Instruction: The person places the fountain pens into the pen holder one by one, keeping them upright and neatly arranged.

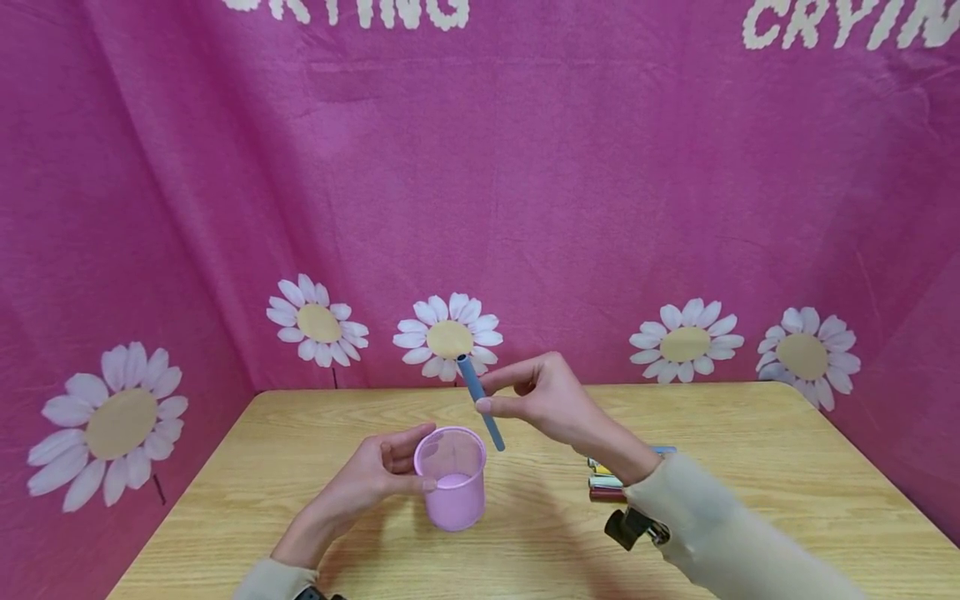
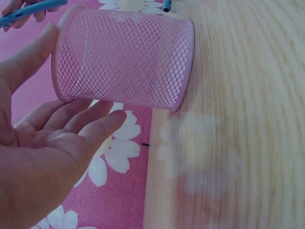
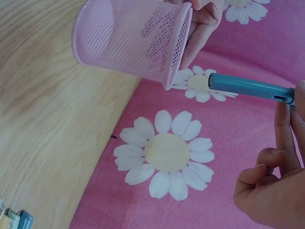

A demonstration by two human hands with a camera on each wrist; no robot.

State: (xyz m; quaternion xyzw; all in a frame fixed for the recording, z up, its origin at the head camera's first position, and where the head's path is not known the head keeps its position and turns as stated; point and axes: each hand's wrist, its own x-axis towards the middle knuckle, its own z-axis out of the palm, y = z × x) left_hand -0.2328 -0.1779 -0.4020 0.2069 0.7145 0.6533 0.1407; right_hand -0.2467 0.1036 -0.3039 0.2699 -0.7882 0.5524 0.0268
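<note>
A pink mesh pen cup (image 1: 457, 510) stands upright on the wooden table. My left hand (image 1: 360, 477) grips it at the left side of its rim, thumb at the front and fingers behind. Up and to the right of the cup, my right hand (image 1: 553, 404) pinches a blue pen (image 1: 492, 427) between thumb and fingertips. The pen slants, its lower end close to the right side of the rim. In the right wrist view the pen's barrel (image 3: 250, 88) has a small dark slot near the thumb. Through the mesh (image 2: 124, 57) no pens show inside.
Several pens (image 1: 606, 483) lie side by side on the table, partly hidden under my right forearm; blue, yellow, white and dark red ones show. A pink cloth (image 1: 525, 208) with daisies hangs behind the table's far edge and at both sides.
</note>
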